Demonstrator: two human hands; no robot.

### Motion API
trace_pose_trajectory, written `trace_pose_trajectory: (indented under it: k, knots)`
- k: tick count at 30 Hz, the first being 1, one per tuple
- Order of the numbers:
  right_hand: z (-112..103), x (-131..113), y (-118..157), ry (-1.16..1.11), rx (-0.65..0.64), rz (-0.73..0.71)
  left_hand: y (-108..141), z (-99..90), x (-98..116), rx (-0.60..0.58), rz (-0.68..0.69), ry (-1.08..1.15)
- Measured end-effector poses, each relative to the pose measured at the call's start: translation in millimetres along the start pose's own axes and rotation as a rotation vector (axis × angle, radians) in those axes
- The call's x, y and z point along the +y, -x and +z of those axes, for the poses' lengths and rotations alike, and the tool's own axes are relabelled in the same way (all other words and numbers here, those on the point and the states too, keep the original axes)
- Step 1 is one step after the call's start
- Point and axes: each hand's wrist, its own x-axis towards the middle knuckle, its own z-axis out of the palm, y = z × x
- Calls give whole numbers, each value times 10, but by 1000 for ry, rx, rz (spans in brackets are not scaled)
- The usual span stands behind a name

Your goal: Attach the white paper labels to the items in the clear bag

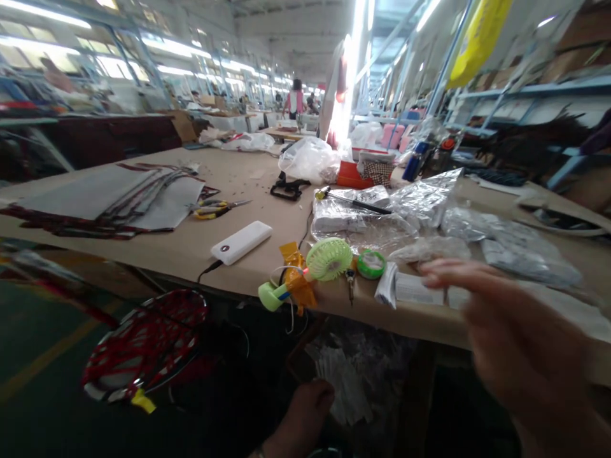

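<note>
My right hand (520,331) is raised at the right, blurred by motion, its forefinger stretched out to the left. It hovers over printed white paper (417,289) at the table's front edge, and no held thing shows in it. Low in the middle, below the tabletop, my left hand (308,407) has its fingers curled in. Whatever it may grip is hidden. Beside it lies a heap of white strips (341,381) and clear plastic. A green hand fan (329,259) is fixed to the edge with orange tape (298,280), near a roll of green tape (371,264).
A white power bank (242,242), yellow-handled snips (210,209) and stacked cut panels (114,197) lie to the left. Clear plastic packets (353,219) cover the middle right. A stool with red webbing (147,337) stands below the table. Far back is a person (294,102).
</note>
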Motion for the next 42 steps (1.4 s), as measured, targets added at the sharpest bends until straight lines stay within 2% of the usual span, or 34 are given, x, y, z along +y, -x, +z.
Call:
trace_pose_trajectory:
  k: [1, 3, 6, 8, 11, 15, 17, 20, 22, 25, 28, 30, 34, 38, 42]
  knots:
    - [122, 179, -90, 45, -58, 38, -19, -11, 0, 4, -4, 17]
    - [364, 566, -147, 277, -230, 78, -53, -28, 21, 2, -10, 34]
    - [637, 995, -54, 483, -402, 103, -81, -44, 95, -17, -1, 45]
    - [745, 1098, 2, 521, -468, 84, -89, -47, 145, -13, 1, 46]
    - [832, 1084, 6, 497, -508, 60, -103, -41, 185, -20, -5, 33]
    - [808, 1088, 1, 391, -443, 65, -136, -45, 198, -22, -10, 49]
    - [727, 1119, 59, 295, -331, 99, -151, -57, 216, -12, -11, 51]
    - [575, 1110, 247, 163, -108, 225, -160, -75, 263, -8, -3, 59]
    - [514, 1043, 417, 114, -38, 285, -156, -83, 307, -14, -3, 68]
    - [537, 894, 675, 131, -99, 243, -149, -85, 384, -26, -13, 77]
    - [650, 783, 879, 283, -187, 184, -152, -82, 457, -19, -9, 93]
    - [724, 763, 975, 368, -201, 177, -157, -79, 493, -8, 3, 96]
    - [779, 817, 1068, 379, -129, 183, -151, -77, 548, -4, 28, 98]
    - [740, 879, 1059, 248, -71, 188, -147, -92, 646, -1, 46, 116]
    - [697, 873, 1031, 114, 1, 249, -193, -101, 835, -26, 74, 185]
